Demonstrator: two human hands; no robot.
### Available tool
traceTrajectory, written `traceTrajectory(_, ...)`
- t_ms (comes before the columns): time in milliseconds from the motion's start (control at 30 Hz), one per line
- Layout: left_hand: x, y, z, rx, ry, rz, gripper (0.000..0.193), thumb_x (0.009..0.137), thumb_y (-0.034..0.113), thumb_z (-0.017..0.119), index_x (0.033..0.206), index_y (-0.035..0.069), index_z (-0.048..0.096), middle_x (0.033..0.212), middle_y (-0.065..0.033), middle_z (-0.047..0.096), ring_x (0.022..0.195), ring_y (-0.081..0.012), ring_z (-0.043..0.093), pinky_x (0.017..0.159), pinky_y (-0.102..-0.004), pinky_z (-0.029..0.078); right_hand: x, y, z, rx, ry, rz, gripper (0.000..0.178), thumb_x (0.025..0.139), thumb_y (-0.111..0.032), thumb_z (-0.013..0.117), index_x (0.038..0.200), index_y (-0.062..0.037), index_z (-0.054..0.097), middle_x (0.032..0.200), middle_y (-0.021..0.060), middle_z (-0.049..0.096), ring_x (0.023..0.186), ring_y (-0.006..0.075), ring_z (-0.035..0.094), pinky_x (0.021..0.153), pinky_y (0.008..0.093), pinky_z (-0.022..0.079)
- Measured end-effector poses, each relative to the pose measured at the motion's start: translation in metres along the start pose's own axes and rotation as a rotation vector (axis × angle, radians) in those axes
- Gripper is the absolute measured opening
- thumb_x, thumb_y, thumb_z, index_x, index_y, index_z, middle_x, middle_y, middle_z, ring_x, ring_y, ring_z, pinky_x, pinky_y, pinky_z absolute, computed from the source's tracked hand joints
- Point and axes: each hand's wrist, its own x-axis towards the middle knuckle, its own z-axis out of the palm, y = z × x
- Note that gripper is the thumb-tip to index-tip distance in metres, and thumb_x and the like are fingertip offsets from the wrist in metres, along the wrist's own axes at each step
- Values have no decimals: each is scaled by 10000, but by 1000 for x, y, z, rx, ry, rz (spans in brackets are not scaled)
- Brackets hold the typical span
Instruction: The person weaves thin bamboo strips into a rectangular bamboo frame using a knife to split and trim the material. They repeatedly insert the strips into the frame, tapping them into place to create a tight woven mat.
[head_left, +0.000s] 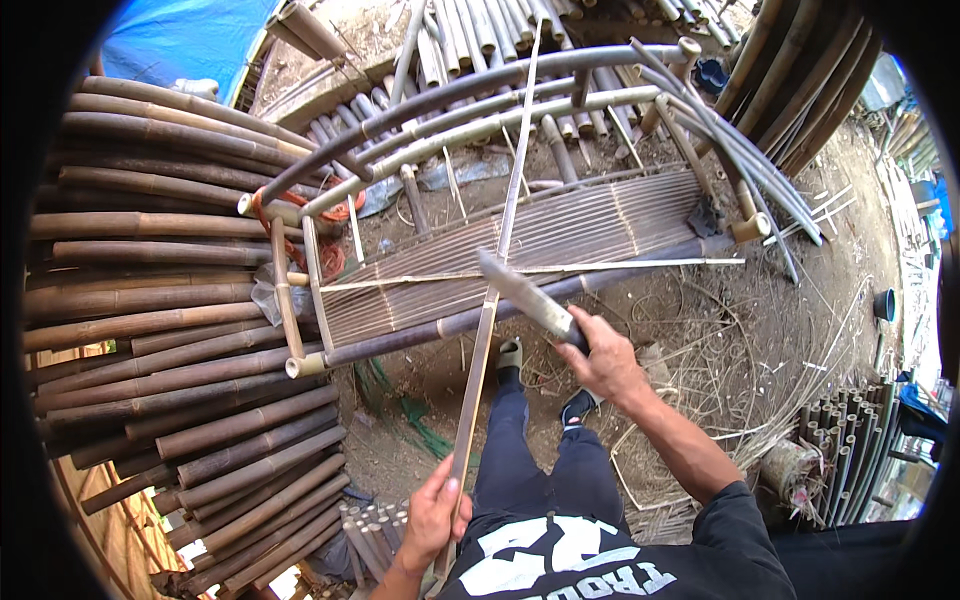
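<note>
Our left hand (436, 515) grips a long split bamboo strip (473, 395) near its lower end, thumb pressed along it, while our right hand (603, 362) is closed around the dark handle of a broad knife (532, 300). The strip slants up and away from us, over the front rail and slatted seat of a bamboo bench (590, 235), and on past its curved backrest. The blade points up and to the left, its tip overlapping the strip; whether they touch, we cannot tell. A thin pale strip (640, 266) lies lengthwise along the seat. To our left we have stacked dark bamboo poles (160, 225), and to our right, curly shavings (690, 400) litter the ground
</note>
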Motion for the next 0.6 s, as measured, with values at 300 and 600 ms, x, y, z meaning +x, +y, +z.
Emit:
traceTrajectory(300,-44,-5,-26,27,45,-91,500,1021,206,491,1479,59,354,600,-37,509,457,-75,439,413,-218,363,-6,-42,57,-47,-232,-176,501,895,-557,576,945,-60,546,808,162,611,683,351,646,573,451,524)
traceTrajectory(600,-51,-3,-38,41,54,2,437,1007,116,480,1419,-20,433,643,17,489,560,-52,423,507,-219,361,17,-46,53,-28,-191,-89,411,954,-447,554,1035,-44,571,791,190,620,698,359,645,580,449,511)
